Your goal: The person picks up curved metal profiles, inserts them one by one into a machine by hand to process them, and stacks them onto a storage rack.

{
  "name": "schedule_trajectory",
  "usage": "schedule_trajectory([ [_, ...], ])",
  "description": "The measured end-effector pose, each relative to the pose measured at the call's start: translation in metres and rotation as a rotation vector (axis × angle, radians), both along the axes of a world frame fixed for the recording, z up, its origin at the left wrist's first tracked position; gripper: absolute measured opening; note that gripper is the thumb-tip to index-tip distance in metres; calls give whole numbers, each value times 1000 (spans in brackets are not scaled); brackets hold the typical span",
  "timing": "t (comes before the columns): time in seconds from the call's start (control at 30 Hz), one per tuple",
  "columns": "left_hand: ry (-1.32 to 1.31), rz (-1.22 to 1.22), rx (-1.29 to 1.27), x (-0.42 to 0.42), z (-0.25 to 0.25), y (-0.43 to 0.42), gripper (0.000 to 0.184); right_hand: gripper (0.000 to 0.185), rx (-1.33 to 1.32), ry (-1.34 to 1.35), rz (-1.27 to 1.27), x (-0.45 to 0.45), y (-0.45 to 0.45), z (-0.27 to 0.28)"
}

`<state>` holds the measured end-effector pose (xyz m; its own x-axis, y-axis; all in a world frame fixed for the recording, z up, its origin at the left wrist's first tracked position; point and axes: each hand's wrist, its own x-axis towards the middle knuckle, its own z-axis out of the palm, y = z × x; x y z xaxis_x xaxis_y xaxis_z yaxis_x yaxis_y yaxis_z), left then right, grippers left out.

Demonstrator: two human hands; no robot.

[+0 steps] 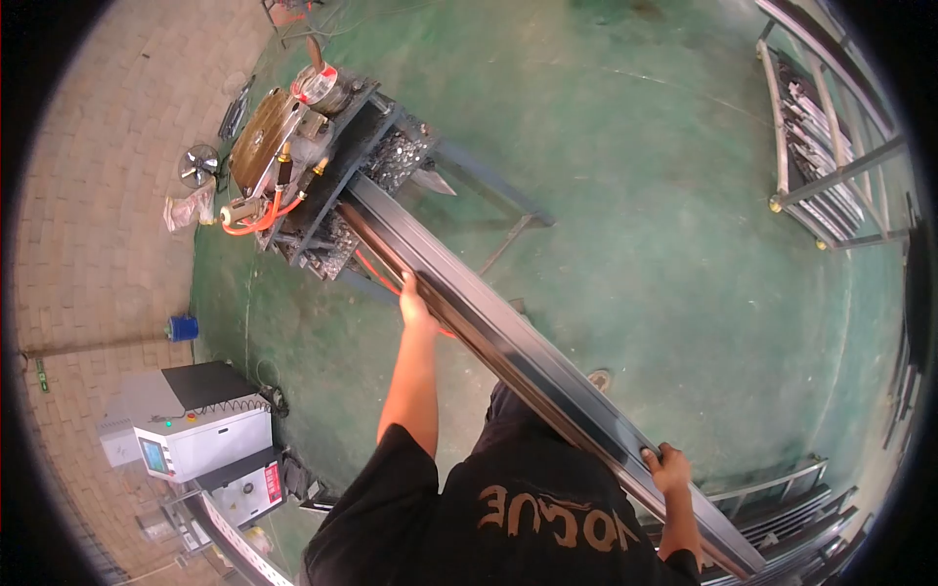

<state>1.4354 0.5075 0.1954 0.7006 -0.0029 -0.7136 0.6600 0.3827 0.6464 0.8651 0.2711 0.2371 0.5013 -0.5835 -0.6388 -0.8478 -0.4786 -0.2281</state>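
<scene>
A long grey metal profile [528, 352] runs diagonally across my body, from the lower right up to a machine. Its far end sits at the pneumatic press [283, 156] on a steel stand, between the stand's blue-grey bars. My left hand [415, 305] grips the profile's near edge about a third of the way along from the machine, the fingers partly hidden beneath it. Close to the other end, my right hand [669, 471] wraps over the far edge, with the thumb on the top face. Orange air hoses [264, 220] curl from the press.
Metal scraps [399, 161] cover the stand's shelf. A rack with profiles [821, 146] stands at the upper right, and more profiles [801, 532] lie at the lower right. A white machine cabinet [220, 439] stands at the lower left. A fan [198, 166] is near the brick wall [107, 195].
</scene>
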Motion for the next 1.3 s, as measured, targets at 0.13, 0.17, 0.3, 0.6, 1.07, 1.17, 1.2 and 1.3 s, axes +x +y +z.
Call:
schedule_trajectory([
  [0.13,-113,-8,361,14,-24,-6,71,57,23,1,-38,10,-3,16],
  [0.17,-126,-10,434,11,-24,-7,72,60,36,-1,-36,6,-3,13],
  [0.3,-186,-34,479,1,-20,-7,72,63,73,-1,-16,-11,-6,18],
  [0.6,-181,53,359,-102,-51,-3,59,65,30,27,-7,-112,-23,9],
  [1.07,-99,30,354,-61,-34,44,59,58,69,-15,65,-62,4,8],
  [1.17,-154,5,346,-55,-45,52,58,59,121,-20,50,-63,4,1],
  [1.2,-153,2,352,-57,-39,51,58,59,155,-28,20,-63,6,0],
  [1.3,-84,23,363,-58,-25,43,59,59,52,-33,44,-59,16,6],
])
